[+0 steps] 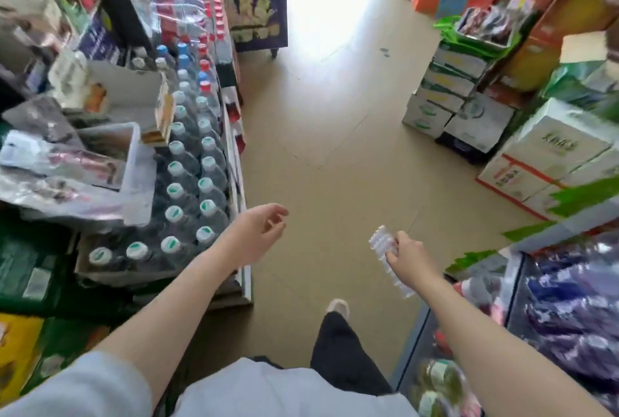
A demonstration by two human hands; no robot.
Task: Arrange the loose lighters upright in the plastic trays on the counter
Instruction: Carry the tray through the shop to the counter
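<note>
Progress on the task appears slight, judged from this view. No lighter stands in a tray anywhere in sight, and no loose lighters can be made out. The person is on foot in a shop aisle, one shoe [338,307] forward on the tan floor [335,155], so the arranging itself looks not yet begun, or is being done elsewhere out of view.

The right hand [407,254] is closed around a clear plastic tray [385,254], pinching it near its middle. The tray is a long, narrow, ribbed strip of translucent plastic, held at a slant above the floor, with one end rising past the fingers and the other reaching down beside the wrist. A small red mark shows at the grip; what it is cannot be told. The tray's slots look empty, though blur limits certainty.

The left hand [259,229] is loosely open, fingers curled, holding nothing, just beside packs of bottled water [197,175] stacked at the left. A cluttered surface [67,155] beyond them may be the tabletop; this is not certain. Cartons [549,148] line the right side.

Remaining, by judgement: reaching the tabletop, setting the tray down, and loading all lighters upright.
</note>
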